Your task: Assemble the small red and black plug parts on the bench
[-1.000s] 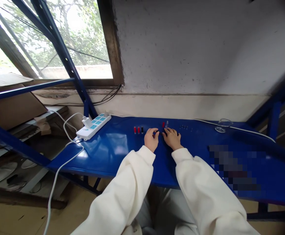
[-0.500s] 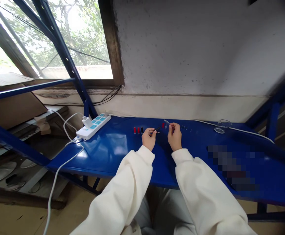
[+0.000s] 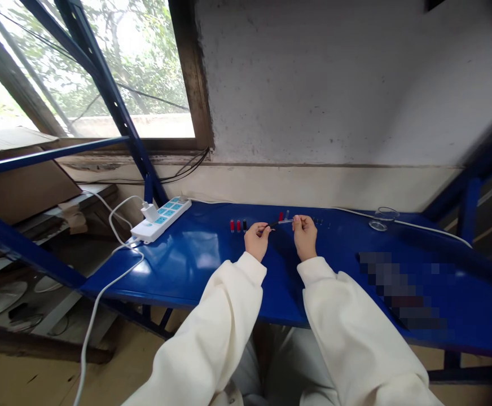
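- Two hands share one thin piece: your left hand pinches the dark end of a slim rod, and your right hand pinches its pale, clear end. Both are closed on it, raised a little over the blue counter.
- The rod runs level between your hands, just beyond the fingertips, its middle bare in the gap.
- Pulling or twisting unevenly could, I judge, bend or snap so thin a piece, or make one end slip free and roll off the counter.
- Small red and black plugs stand just to the left of your left hand; a careless sweep of the wrist could knock them over.
- More tiny parts sit just beyond your right hand, too small to tell what they are, and easy to scatter.
- Farther left of your left hand lies a white power strip; a glass dish rests well to the right.
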The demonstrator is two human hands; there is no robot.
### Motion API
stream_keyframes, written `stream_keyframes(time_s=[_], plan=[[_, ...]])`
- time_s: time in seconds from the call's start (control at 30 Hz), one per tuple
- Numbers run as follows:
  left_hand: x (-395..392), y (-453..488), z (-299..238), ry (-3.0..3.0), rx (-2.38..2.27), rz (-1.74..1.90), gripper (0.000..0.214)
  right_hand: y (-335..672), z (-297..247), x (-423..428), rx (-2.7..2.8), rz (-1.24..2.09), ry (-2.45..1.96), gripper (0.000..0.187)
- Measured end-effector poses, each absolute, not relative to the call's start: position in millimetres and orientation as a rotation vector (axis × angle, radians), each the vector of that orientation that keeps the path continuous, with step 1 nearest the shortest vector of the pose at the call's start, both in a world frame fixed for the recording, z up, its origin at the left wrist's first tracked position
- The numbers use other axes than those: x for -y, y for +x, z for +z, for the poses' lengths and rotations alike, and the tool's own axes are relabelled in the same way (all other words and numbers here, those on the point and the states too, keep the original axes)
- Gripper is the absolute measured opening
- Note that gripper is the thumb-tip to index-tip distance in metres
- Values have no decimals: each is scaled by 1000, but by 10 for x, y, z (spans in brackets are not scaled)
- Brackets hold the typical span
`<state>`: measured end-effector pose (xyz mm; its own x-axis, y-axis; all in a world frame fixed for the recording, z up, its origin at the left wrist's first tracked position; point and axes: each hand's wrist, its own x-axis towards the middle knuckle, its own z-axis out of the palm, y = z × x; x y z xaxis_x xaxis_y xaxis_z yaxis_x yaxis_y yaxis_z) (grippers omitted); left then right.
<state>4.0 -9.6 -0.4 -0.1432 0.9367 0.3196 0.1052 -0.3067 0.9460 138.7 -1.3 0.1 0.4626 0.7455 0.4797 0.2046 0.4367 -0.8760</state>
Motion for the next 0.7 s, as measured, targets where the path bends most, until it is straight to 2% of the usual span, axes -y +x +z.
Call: stream_keyframes(time_s=[0.7], plan=[[101, 90, 16, 1284, -976, 1491, 22, 1324, -49, 5, 1075, 828, -961, 28]])
